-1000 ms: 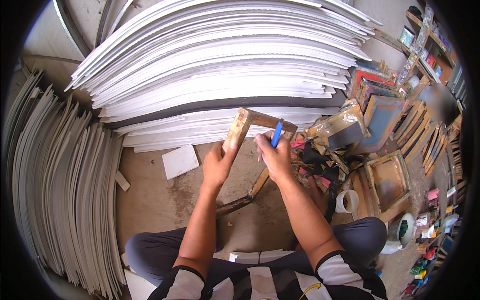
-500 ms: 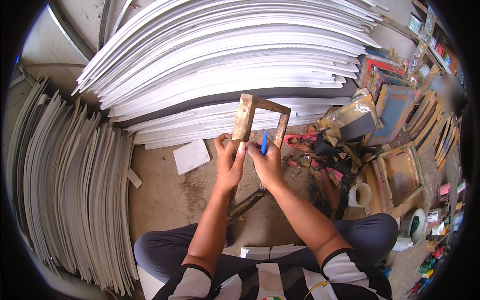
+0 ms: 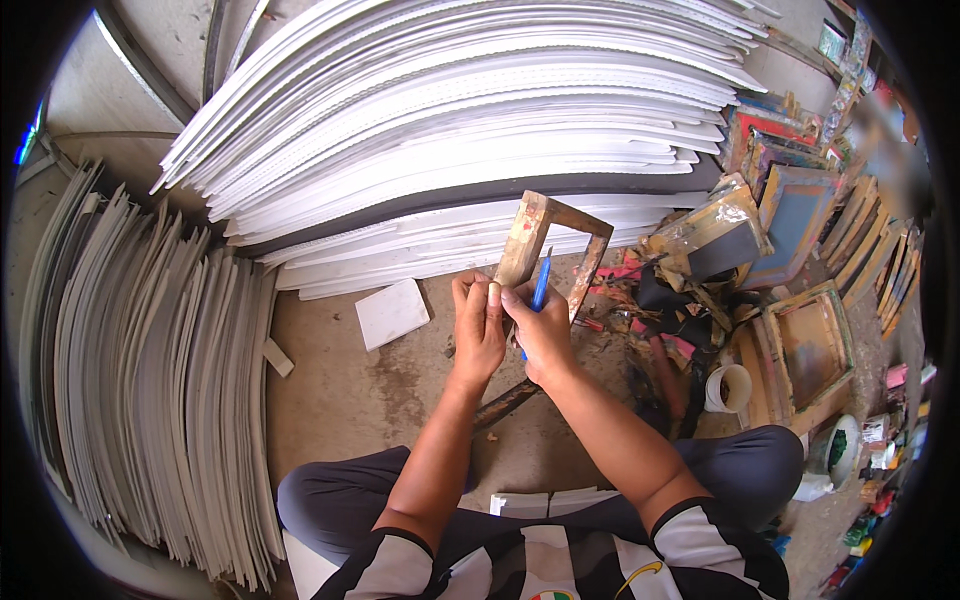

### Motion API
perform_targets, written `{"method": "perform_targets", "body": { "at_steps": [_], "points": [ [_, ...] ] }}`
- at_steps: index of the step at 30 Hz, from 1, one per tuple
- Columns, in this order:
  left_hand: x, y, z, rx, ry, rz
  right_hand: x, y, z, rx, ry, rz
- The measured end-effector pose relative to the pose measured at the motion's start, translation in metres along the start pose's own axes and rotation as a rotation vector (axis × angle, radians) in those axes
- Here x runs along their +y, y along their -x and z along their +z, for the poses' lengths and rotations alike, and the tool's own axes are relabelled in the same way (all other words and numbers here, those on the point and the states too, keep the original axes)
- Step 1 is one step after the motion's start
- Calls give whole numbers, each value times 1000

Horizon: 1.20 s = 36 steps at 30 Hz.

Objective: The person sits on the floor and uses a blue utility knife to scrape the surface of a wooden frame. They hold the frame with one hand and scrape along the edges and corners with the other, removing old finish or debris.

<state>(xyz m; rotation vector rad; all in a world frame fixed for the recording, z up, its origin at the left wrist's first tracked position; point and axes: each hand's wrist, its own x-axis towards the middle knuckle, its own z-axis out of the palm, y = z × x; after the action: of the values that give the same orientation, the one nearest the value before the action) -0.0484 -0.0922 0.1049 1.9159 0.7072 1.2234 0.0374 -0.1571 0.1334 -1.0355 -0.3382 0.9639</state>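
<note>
A paint-stained wooden frame (image 3: pixel 523 240), with an opening in its middle, is held tilted above the floor. My left hand (image 3: pixel 481 325) grips its left side bar, fingers wrapped round and thumb on top. My right hand (image 3: pixel 545 335) is closed on a slim blue tool (image 3: pixel 541 285) with a thin dark tip, like a pen or a cutter; the tip points away from me. The right thumb meets the left thumb at the bar. The frame's lower bar (image 3: pixel 510 402) shows below my wrists, and its middle is hidden by my hands.
White sheets (image 3: pixel 450 110) are piled high at the back; more sheets (image 3: pixel 170 380) stand at the left. A white board piece (image 3: pixel 392 314) lies on the floor. On the right are dark scraps (image 3: pixel 670 310), a white cup (image 3: pixel 727 388), a mesh frame (image 3: pixel 812 350) and a bowl (image 3: pixel 845 445).
Both hands and the frame have shifted a little to the right, and the frame has tilted rightward. The blue tool now leans more, its lower end showing beneath my right hand.
</note>
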Motion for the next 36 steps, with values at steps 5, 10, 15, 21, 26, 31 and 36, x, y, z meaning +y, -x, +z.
{"method": "perform_targets", "body": {
  "at_steps": [5,10,15,21,26,31,36],
  "points": [
    [1,-1,2,32,35,-11,11,-1,1,11,20,-86],
    [1,-1,-2,0,-70,6,11,1,6,-29,-39,-70],
    [-2,-4,-2,81,-51,37,6,3,4,-62,53,-3],
    [8,-6,-1,81,24,-59,5,-29,-19,57,53,-349],
    [10,-2,0,133,-1,-142,-2,-44,-32,191,293,-409],
    [20,-7,-5,83,-150,-285,-3,-44,-29,141,283,-460],
    [12,-14,-11,92,-264,-341,13,-48,-29,153,359,-558]
  ]
}}
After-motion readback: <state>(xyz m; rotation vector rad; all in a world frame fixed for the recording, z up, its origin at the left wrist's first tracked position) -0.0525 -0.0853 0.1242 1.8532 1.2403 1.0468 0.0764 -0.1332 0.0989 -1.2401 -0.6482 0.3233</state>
